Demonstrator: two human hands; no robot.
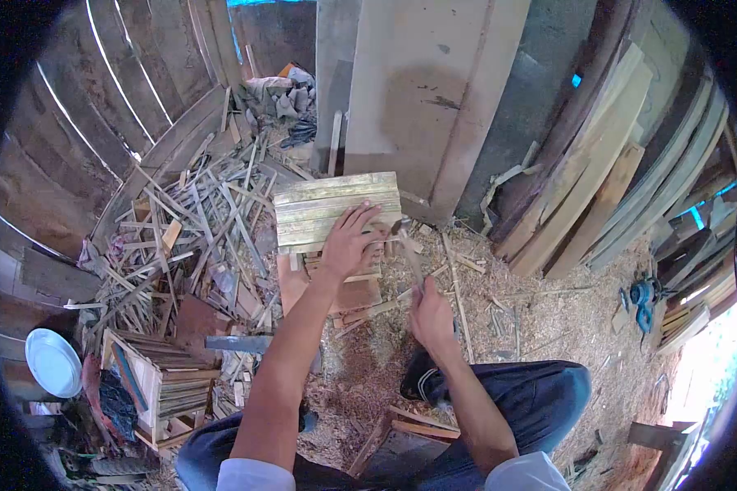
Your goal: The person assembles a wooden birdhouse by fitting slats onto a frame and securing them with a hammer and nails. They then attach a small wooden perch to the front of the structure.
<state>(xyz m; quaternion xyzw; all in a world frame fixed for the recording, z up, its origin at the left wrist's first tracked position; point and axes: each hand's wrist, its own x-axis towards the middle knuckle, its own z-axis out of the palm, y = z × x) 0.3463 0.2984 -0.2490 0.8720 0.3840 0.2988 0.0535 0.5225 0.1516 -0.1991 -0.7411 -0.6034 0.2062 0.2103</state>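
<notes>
Hammering at the slatted panel's [311, 204] right edge seems the step in hand. The panel overlaps a brown board [293, 288] showing on its near side. The left hand [352, 240] rests on the panel, fingers partly spread; whether it pinches anything, I cannot tell. The right hand [431, 314], near-right of the panel, grips a hammer [411, 255]. The next move likely calls for fingertips kept clear. No writing is legible.

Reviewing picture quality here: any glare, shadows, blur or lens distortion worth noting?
Head view: washed-out glare at the lower-right opening, thin bright slits in the left wall; head view: a rounded shadow across the pale upright board; head view: planks at right look bowed, corners black; head view: the hammer seems slightly smeared, possibly from motion.
</notes>
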